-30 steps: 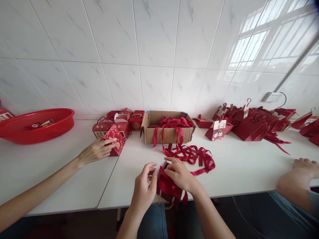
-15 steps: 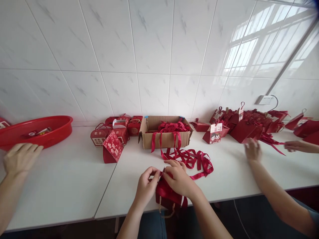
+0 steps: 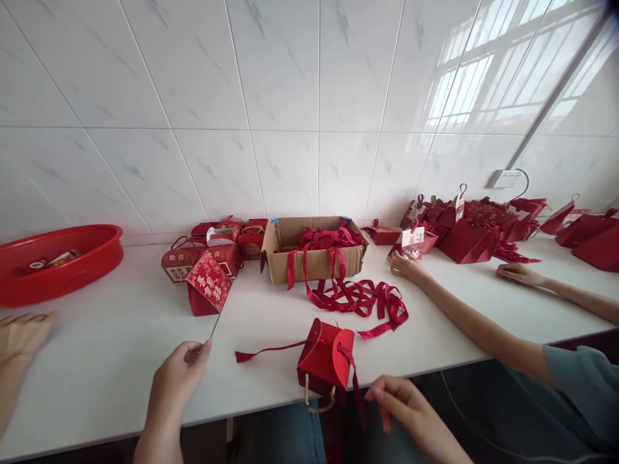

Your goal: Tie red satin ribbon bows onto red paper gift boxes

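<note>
A small red gift box (image 3: 323, 361) with a rope handle (image 3: 319, 407) stands at the table's front edge. A dark red ribbon (image 3: 275, 350) passes through its flaps, one tail lying out to the left, the other hanging over the edge. My left hand (image 3: 176, 380) is left of the box, thumb and forefinger pressed together, apart from the ribbon's end. My right hand (image 3: 403, 406) is just right of the hanging tail, with loosely bent fingers spread and nothing visible in them. Behind the box lies a heap of loose ribbon (image 3: 358, 298).
A cardboard box (image 3: 314, 265) of ribbons stands by the wall. Red gift boxes (image 3: 209, 283) are grouped left of it, beside a red basin (image 3: 104, 258). More red boxes (image 3: 471, 241) pile up at right. Other people's hands (image 3: 409, 265) rest on both sides of the table (image 3: 116, 361).
My hands have left the box and moved apart, left hand leftward, right hand rightward and down. The ribbon tails now extend either side. A co-worker's hand at right has moved to a white-labelled box.
</note>
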The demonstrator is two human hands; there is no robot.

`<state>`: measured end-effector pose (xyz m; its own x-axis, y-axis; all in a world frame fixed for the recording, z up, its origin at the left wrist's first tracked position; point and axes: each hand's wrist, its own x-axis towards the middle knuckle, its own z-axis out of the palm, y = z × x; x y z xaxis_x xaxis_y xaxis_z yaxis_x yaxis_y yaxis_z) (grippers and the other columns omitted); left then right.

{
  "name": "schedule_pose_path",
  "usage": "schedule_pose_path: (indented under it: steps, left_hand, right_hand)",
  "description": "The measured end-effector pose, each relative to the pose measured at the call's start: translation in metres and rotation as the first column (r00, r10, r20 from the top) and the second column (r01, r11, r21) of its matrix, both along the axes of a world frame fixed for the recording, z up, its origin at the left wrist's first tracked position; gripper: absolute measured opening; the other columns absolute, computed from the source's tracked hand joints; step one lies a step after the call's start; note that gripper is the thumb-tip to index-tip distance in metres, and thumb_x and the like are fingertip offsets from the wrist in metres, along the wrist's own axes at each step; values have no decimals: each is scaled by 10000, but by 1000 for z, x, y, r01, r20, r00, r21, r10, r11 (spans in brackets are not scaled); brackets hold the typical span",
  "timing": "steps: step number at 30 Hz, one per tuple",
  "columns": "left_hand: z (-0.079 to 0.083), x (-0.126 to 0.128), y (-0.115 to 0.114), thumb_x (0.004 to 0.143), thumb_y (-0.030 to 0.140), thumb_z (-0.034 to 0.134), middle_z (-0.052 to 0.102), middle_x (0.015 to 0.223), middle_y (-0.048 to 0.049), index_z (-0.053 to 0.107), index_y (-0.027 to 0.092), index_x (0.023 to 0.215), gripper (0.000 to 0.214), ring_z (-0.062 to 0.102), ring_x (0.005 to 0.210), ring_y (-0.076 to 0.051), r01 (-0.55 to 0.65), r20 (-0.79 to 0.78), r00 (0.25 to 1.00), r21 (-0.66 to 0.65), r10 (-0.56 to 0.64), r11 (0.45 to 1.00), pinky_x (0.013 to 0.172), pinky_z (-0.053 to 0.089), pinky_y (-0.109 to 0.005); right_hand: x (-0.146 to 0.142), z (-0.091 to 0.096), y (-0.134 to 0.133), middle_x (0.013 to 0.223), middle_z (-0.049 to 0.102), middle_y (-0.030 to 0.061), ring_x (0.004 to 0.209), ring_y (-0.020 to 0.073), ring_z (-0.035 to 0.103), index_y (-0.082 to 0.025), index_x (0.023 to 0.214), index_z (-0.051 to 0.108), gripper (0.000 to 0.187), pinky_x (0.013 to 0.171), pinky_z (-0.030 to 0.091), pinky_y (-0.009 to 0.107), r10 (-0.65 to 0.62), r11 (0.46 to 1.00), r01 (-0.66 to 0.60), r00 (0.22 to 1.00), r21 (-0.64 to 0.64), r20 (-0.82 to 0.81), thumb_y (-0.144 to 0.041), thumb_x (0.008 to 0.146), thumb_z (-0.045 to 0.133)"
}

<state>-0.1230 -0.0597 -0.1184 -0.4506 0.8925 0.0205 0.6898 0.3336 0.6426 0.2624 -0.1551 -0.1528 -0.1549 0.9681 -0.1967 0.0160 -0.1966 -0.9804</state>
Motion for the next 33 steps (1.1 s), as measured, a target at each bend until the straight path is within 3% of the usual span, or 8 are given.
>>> schedule_pose_path:
  steps: [5,8,11,15,20,24,27,33]
  left_hand:
    - [5,50,-36,789,630,488,552,622,2,684,210,901,477,572,663,-201,448,389,814,53,-431,893,683,468,-291]
    - [0,89,-46,850,610,427,518,616,10,657,207,817,465,535,627,-170,605,496,684,26,-536,796,653,458,-269]
    - [-6,110,-45,883,588,388,490,590,18,542,212,633,478,493,584,-152,666,504,651,-20,-568,745,614,441,-247]
    - [-9,121,-34,880,593,389,548,597,5,544,233,651,455,525,576,-175,619,523,657,37,-543,784,572,455,-261]
    - [-13,133,-18,816,603,518,704,796,-71,667,208,802,421,661,852,-247,324,612,698,195,-373,926,706,515,-312]
    - [-9,145,-11,757,496,675,725,856,-56,686,174,850,335,672,885,-227,211,822,457,269,-338,940,794,520,-330]
    - [0,148,-12,704,373,758,729,841,-38,698,175,777,219,675,853,-204,158,913,244,295,-327,942,793,535,-323]
    - [9,144,-20,725,318,749,728,857,-48,721,164,768,162,667,879,-193,148,923,182,316,-340,937,838,544,-332]
  right_hand:
    - [-19,-34,-15,511,526,-27,447,99,420,-161,1175,603,635,475,290,228,-23,979,-51,935,-197,-355,-636,753,618]
    - [-24,-29,-9,491,511,-36,448,103,417,-140,1322,512,717,481,287,230,-106,981,39,931,-192,-350,-631,802,561]
    - [-23,-15,-3,440,484,-51,450,111,445,-139,1379,469,685,528,320,242,-53,988,22,977,-154,-206,-609,879,464]
    - [-26,-8,5,593,614,1,556,147,556,-162,1408,436,712,564,379,263,-44,992,28,991,-122,-130,-632,873,446]
    - [-33,-15,21,1016,679,86,825,206,629,-247,1331,539,639,684,500,321,-277,960,280,956,23,-98,-623,814,554]
    - [-29,-10,35,1263,616,102,1154,282,562,-253,1216,639,488,863,523,395,-371,912,386,921,142,-117,-562,851,539]
    - [-19,-3,43,1227,646,116,1158,298,571,-227,1154,678,427,927,501,456,-452,844,457,888,281,-89,-508,854,560]
    - [-5,2,52,1194,669,104,1229,290,529,-236,1112,701,312,1041,407,503,-561,726,459,826,512,57,-379,865,576]
